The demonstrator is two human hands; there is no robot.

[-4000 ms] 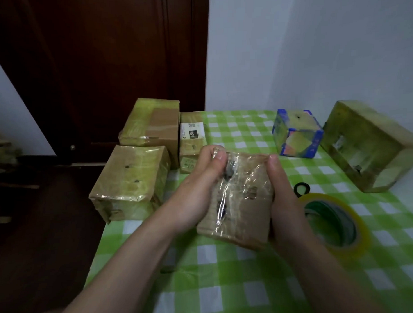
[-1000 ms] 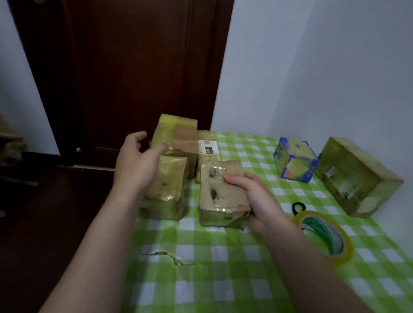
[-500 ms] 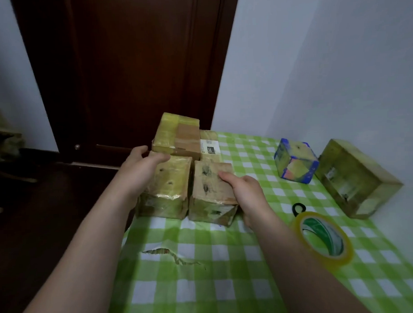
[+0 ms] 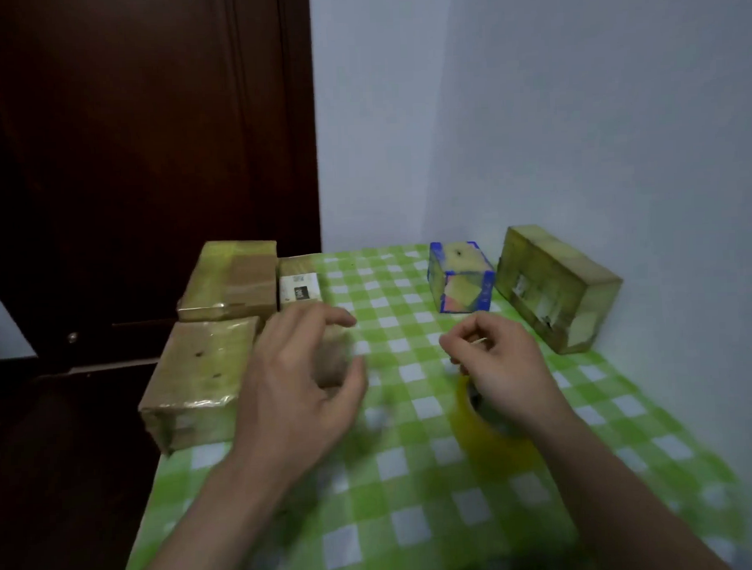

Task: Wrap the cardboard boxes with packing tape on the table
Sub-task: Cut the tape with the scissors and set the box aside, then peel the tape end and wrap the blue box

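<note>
My left hand hovers with loosely curled fingers over a small tape-wrapped cardboard box, touching nothing; the hand hides most of that box. My right hand is blurred, its fingers curled in with the thumb against the forefinger, just above the yellow packing tape roll that lies flat on the green checked tablecloth. I see nothing held in it. A larger wrapped box sits at the table's left edge beside the small one.
Behind stand another wrapped box and a narrow box with a white label. A blue-edged box and a big wrapped box stand by the right wall. A dark door is behind the table's left edge.
Both hands have let go of the small box, now set down beside the left box. My left hand lifted off; my right hand moved right, over the tape roll.
</note>
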